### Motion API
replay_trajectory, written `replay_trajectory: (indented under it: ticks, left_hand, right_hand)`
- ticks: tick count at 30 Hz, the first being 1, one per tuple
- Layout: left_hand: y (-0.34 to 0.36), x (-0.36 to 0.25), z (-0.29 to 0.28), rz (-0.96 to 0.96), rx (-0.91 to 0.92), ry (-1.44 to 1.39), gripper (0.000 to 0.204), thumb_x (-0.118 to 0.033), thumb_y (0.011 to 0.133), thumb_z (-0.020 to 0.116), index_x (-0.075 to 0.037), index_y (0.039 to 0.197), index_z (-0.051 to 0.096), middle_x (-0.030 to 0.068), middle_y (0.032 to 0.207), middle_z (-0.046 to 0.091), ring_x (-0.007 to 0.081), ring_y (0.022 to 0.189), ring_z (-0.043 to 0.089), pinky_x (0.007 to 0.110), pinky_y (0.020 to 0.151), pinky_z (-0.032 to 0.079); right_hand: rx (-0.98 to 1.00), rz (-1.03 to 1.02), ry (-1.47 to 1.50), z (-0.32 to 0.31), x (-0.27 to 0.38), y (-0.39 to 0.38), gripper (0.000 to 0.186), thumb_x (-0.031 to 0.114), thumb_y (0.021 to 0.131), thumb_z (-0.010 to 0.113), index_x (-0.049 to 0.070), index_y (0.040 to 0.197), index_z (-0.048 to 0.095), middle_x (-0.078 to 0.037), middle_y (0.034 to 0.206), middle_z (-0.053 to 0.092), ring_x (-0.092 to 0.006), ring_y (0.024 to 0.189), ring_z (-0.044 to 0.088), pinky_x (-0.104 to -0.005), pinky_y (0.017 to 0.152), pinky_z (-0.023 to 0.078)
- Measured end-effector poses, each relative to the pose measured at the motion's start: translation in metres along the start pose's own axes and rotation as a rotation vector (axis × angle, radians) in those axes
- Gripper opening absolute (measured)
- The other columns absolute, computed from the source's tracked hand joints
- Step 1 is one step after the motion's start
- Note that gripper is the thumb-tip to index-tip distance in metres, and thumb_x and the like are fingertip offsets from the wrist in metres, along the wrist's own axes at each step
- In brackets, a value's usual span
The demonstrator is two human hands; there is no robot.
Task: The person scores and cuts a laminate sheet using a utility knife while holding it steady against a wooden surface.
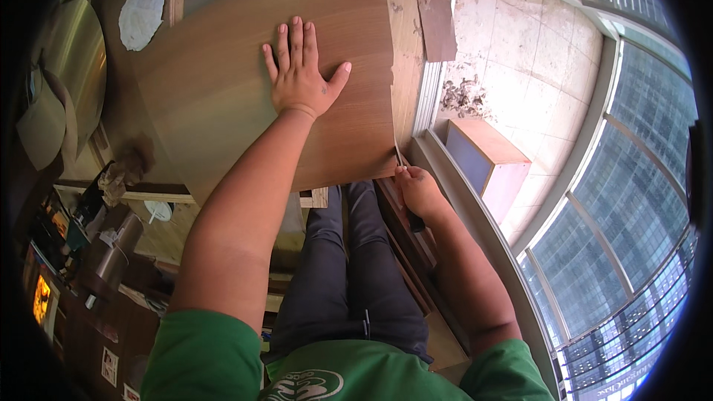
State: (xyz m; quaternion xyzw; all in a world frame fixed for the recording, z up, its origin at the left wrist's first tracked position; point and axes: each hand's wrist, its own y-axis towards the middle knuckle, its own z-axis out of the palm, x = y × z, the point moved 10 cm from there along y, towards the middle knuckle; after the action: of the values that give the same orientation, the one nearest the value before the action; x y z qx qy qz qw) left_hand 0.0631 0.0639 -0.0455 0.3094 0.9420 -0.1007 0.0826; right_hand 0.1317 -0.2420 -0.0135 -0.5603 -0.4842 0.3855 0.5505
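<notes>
A large, slightly curving sheet of brown wood-grain laminate (200, 89) lies over the work surface. My left hand (301, 82) rests palm down on it, fingers spread. At the sheet's lower right corner my right hand (412, 189) grips a thin cutting tool (417, 224) with a dark handle and a narrow metal part at the sheet's edge; its exact kind is unclear. A paler wood board (405, 44) shows beside the sheet's jagged right edge.
A white crumpled item (141, 16) lies top left. A metal window track (431, 89) runs along the right; beyond it are a tiled floor (535, 59) with debris, a pink-and-blue box (488, 148) and tall glazing (639, 141). Clutter (111, 245) fills the lower left.
</notes>
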Motion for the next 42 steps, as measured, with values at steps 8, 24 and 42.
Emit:
replay_trajectory:
  ticks: [8, 24, 42]
  left_hand:
    - [0.003, -0.001, -0.005, -0.011, 0.007, -0.007, 0.098, -0.068, 0.092, 0.052, -0.012, 0.165, 0.02, 0.0062, 0.173, 0.015, 0.0264, 0.16, 0.007, 0.053, 0.128, -0.002]
    - [0.001, 0.002, -0.007, -0.024, 0.011, -0.041, 0.091, -0.063, 0.095, 0.049, -0.011, 0.164, 0.022, 0.0051, 0.173, 0.015, 0.0258, 0.16, 0.008, 0.053, 0.128, -0.002]
    - [0.001, 0.003, -0.007, -0.022, 0.043, -0.087, 0.084, -0.057, 0.098, 0.045, -0.011, 0.164, 0.023, 0.0056, 0.174, 0.014, 0.0277, 0.16, 0.01, 0.055, 0.128, 0.0]
  right_hand:
    - [0.002, 0.03, 0.026, 0.001, 0.008, 0.006, 0.044, 0.037, 0.109, 0.047, 0.0, 0.087, 0.057, -0.009, 0.061, 0.057, -0.023, 0.044, 0.058, -0.037, 0.043, 0.047]
    - [-0.115, -0.431, 0.341, -0.029, 0.137, -0.035, 0.031, 0.033, 0.109, 0.051, 0.002, 0.114, 0.058, -0.006, 0.067, 0.054, -0.0148, 0.052, 0.057, -0.0291, 0.046, 0.045]
    - [-0.175, -0.213, -0.063, -0.029, 0.198, -0.038, 0.036, 0.033, 0.11, 0.044, -0.002, 0.103, 0.046, -0.01, 0.062, 0.053, -0.0215, 0.042, 0.058, -0.0367, 0.04, 0.048]
